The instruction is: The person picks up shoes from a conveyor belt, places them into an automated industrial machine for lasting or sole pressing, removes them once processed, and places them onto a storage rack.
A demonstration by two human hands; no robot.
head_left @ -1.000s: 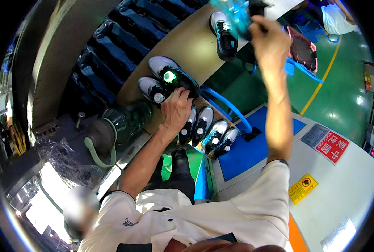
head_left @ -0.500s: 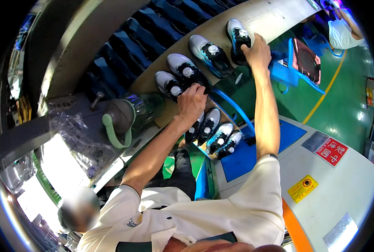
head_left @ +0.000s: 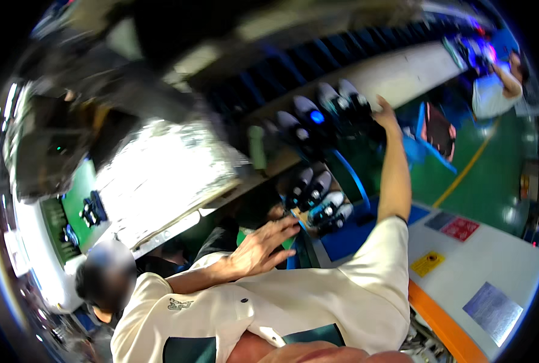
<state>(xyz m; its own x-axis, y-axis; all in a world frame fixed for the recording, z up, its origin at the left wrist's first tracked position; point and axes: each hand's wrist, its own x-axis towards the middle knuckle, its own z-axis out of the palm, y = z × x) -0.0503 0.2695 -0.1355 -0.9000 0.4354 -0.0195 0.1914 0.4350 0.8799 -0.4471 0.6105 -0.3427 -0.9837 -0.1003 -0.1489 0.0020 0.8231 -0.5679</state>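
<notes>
My left hand [head_left: 264,247] is in front of my chest with its fingers stretched and spread, holding nothing. Close by its fingertips are several white, black and blue sneakers [head_left: 325,209] with round dials, set on a brown board or box. My right hand [head_left: 387,115] reaches forward to the heel side of a sneaker [head_left: 353,95], the rightmost of a row on the long pale bench. Blur hides whether its fingers touch that sneaker. To the left in the row stand more sneakers [head_left: 291,124], one with a bright blue spot on its dial.
A white machine top [head_left: 493,260] with labels and an orange edge lies at my right. A blue chair [head_left: 423,136] with a pink and dark item stands beyond. Clear plastic sheeting [head_left: 178,139] covers a bright surface at left. Two other people [head_left: 496,94] are around.
My left hand has left the row of sneakers and drawn back toward my chest, opening. The rightmost sneaker now stands close against its neighbour. The head view has swung, blurring the scene.
</notes>
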